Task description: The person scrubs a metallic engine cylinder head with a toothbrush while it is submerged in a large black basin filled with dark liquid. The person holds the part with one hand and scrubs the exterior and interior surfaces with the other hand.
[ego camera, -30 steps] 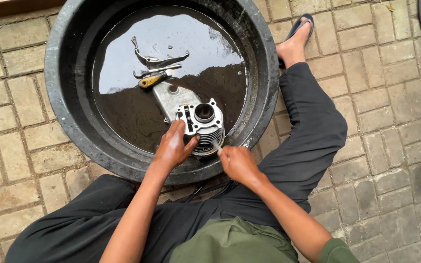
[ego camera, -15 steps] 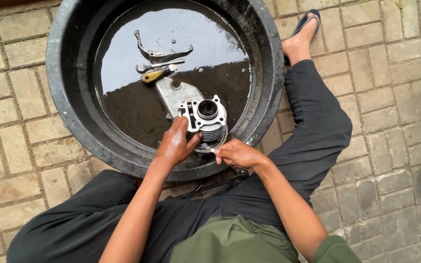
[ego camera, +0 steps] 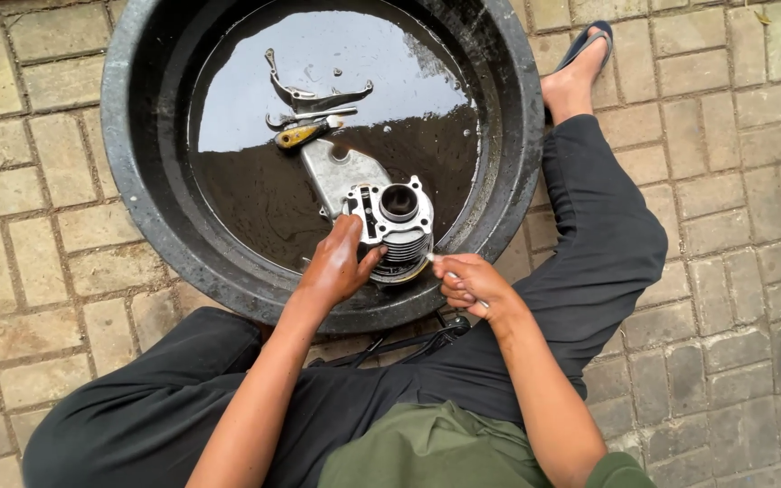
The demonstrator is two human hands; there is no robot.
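Note:
A finned metal engine cylinder [ego camera: 397,220] stands upright in dark oily liquid inside a big black basin [ego camera: 137,190]. My left hand [ego camera: 336,264] grips the cylinder's left side. My right hand [ego camera: 469,282] is at the cylinder's lower right, over the basin rim, closed on a thin light-coloured brush handle [ego camera: 452,276] whose tip points at the fins. A grey metal cover [ego camera: 341,174] lies just behind the cylinder.
Farther back in the basin lie curved metal levers [ego camera: 305,92] and a yellow-handled tool [ego camera: 303,135]. The basin sits on brick paving [ego camera: 38,235]. My legs in dark trousers flank it; my sandalled foot [ego camera: 576,68] rests at the right.
My right hand moved up from my lap to the cylinder's lower right side with the brush. My left hand stays on the cylinder.

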